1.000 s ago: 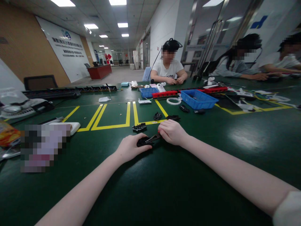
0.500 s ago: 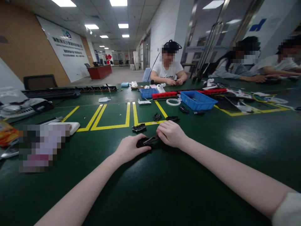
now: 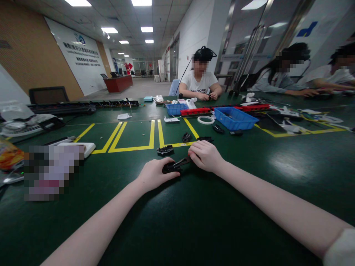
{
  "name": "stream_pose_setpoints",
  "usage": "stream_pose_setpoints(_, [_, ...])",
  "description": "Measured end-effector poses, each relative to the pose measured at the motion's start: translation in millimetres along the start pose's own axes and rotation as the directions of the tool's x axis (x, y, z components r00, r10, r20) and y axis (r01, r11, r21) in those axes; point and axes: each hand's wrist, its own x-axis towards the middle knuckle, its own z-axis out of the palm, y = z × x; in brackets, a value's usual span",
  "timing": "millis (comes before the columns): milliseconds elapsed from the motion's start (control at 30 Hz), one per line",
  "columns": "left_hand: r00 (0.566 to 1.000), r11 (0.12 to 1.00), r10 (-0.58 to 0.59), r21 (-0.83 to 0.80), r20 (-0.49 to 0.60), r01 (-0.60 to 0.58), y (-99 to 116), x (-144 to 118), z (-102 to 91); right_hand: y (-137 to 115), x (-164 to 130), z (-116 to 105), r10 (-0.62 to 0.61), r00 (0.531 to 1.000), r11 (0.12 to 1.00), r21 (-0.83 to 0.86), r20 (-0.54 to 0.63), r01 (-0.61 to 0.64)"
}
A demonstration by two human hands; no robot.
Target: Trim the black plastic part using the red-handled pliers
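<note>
While pinching a black part point(image 3: 170, 168) in the left grip point(image 3: 154, 173), on the near tabletop point(image 3: 177, 225), clasps a dark tool point(image 3: 184, 161) in the right grip point(image 3: 204, 155) — apparently working the part — next likely needs steady bracing.

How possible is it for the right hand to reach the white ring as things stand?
Probably yes, if the right hand first releases the tool: only a low black part seems to lie before the white ring.
</note>
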Motion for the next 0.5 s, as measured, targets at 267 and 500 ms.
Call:
stream_pose_setpoints(267, [1.000, 1.000, -0.002, -0.001, -0.003, 0.002, 0.2, -0.2, -0.4, -2.3, 0.5, -0.8, -0.020, 0.999, 1.000, 0.002, 0.027, 0.020])
stream_pose_setpoints(500, [1.000, 1.000, 0.013, 0.000, -0.013, -0.013, -0.6, -0.3, 0.1, -2.6, 0.8, 0.5, -0.030, 0.998, 1.000, -0.007, 0.048, 0.030])
